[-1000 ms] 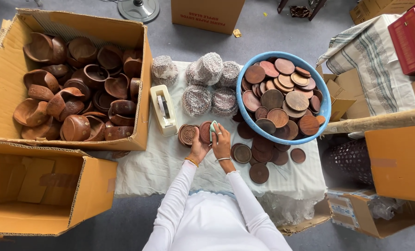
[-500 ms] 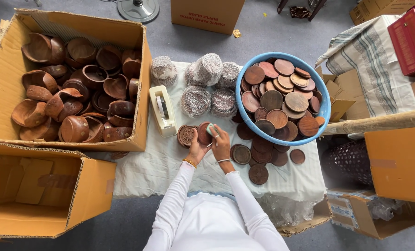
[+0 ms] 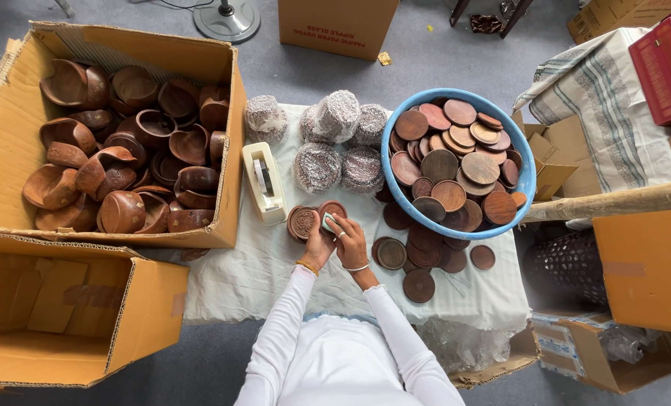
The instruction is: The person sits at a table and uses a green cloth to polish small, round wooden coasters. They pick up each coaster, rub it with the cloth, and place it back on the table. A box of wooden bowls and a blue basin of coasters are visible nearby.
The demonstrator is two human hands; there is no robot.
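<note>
Both hands barely shifted: my right hand (image 3: pixel 350 239) grips a pale pad (image 3: pixel 327 222) over a wooden disc (image 3: pixel 331 211), left hand (image 3: pixel 319 246) steadies it; the basin (image 3: pixel 527 180) remains full.

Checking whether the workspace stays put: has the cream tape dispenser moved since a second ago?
No. The tape dispenser lies where it did, beside the cardboard box of wooden bowls.

Long white sleeves with frilled cuffs, a gold bangle on one wrist, a pale one on the other.
</note>
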